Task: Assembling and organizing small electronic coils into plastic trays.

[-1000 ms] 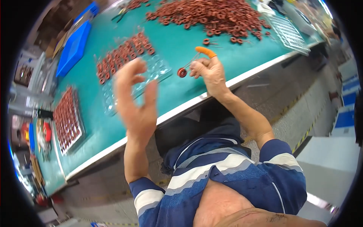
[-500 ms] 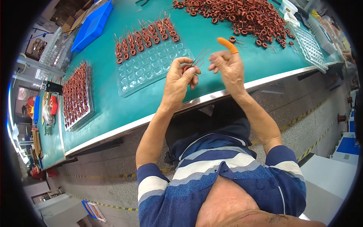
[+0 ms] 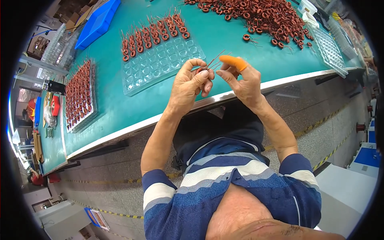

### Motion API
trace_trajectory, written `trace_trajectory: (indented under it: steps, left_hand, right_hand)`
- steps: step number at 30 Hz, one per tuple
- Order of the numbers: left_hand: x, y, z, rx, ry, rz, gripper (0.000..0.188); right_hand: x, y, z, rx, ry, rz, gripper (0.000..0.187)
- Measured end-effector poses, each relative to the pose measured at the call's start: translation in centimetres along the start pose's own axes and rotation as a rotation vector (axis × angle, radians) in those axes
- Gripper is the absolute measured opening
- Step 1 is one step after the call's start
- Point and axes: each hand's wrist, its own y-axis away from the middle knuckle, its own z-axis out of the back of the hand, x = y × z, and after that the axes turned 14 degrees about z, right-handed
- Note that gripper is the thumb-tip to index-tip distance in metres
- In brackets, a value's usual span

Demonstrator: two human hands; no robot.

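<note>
A copper-wound ring coil (image 3: 201, 70) with long thin wire leads is pinched between the thumb and fingers of my left hand (image 3: 188, 82), over the table's near edge. The leads point up and to the right. Beside them is my right hand (image 3: 246, 82), an orange finger cot (image 3: 233, 62) on its index finger. Its thumb and index finger stand apart around the lead ends; whether they touch a lead is hard to make out. Beyond my left hand lies a clear plastic tray (image 3: 150, 70), its far rows filled with similar coils (image 3: 156, 35) and its near pockets bare.
A large heap of loose coils (image 3: 260, 18) covers the far right of the green table (image 3: 112, 100). One coil (image 3: 246, 37) lies apart from it. A filled tray (image 3: 80, 96) stands at the left, a blue bin (image 3: 98, 24) behind it. Clear trays (image 3: 326, 50) are at the right.
My right hand has moved slightly left toward the leads, and its orange-covered index finger has bent down from pointing up. My left hand keeps its hold on the coil.
</note>
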Motion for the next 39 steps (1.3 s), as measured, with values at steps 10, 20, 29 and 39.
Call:
trace_trajectory:
  steps: [10,20,29,39]
  left_hand:
    - [0.2,0.4,-0.5,0.017,-0.108,0.11,0.018]
    - [1.0,0.7,-0.6,-0.003,-0.165,0.038,0.025]
    - [1.6,1.4,0.0,-0.03,-0.139,-0.035,0.032]
    - [1.9,2.0,0.4,-0.012,-0.046,0.03,0.031]
  right_hand:
    - [-0.6,0.0,-0.1,0.058,0.105,0.167,0.016]
    - [-0.5,-0.6,0.2,0.0,-0.314,-0.322,0.03]
    - [-0.6,-0.7,1.3,-0.091,-0.283,-0.372,0.037]
    - [-1.3,-0.7,-0.6,-0.033,-0.669,-0.552,0.03]
